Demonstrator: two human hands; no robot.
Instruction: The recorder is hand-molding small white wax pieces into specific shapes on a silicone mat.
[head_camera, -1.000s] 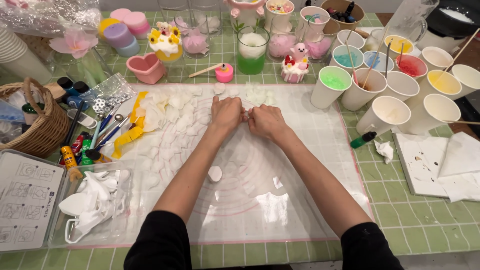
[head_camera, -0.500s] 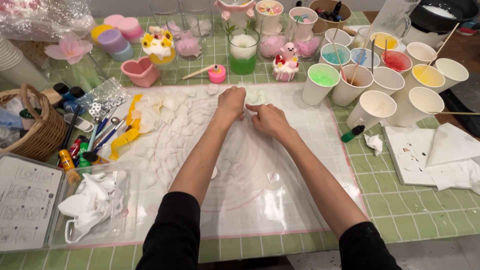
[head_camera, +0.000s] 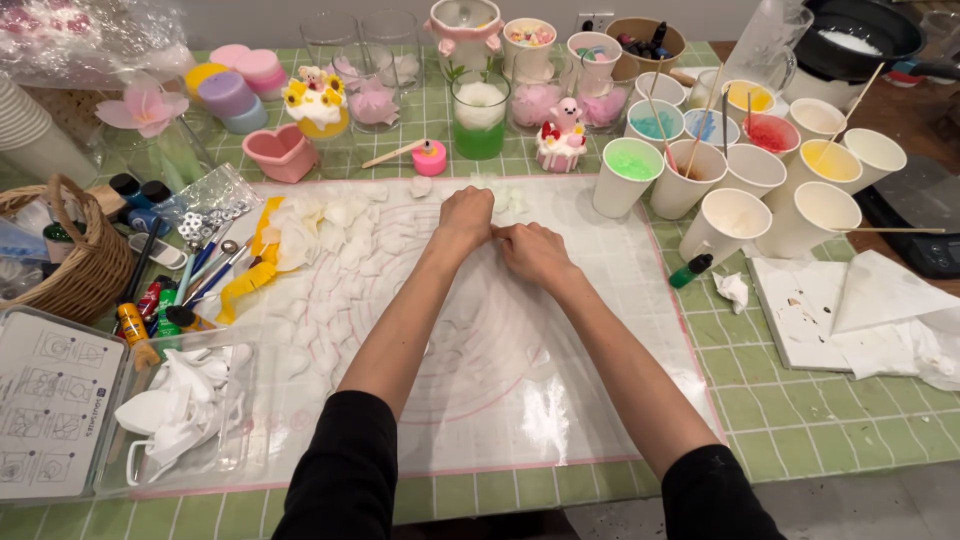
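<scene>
My left hand (head_camera: 466, 214) and my right hand (head_camera: 533, 252) meet fingertip to fingertip over the far middle of a translucent silicone mat (head_camera: 560, 400). Both have their fingers curled in and pinch a small white wax piece, which the fingers mostly hide. Several thin white petal-like pieces (head_camera: 345, 235) lie scattered on the mat to the left of my hands, and a few more (head_camera: 512, 200) lie just beyond them. A yellow strip (head_camera: 262, 255) lies along the left side of the petals.
Paper cups with coloured wax and stirring sticks (head_camera: 740, 170) crowd the right. Finished candles and jars (head_camera: 478, 118) line the back. A wicker basket (head_camera: 70, 270), pens and bottles (head_camera: 165, 300) and a clear box of white shapes (head_camera: 180, 410) sit left. Stained paper (head_camera: 850, 310) lies right.
My hands stay joined at the same spot on the mat, with the left hand a little farther out. The view has shifted slightly.
</scene>
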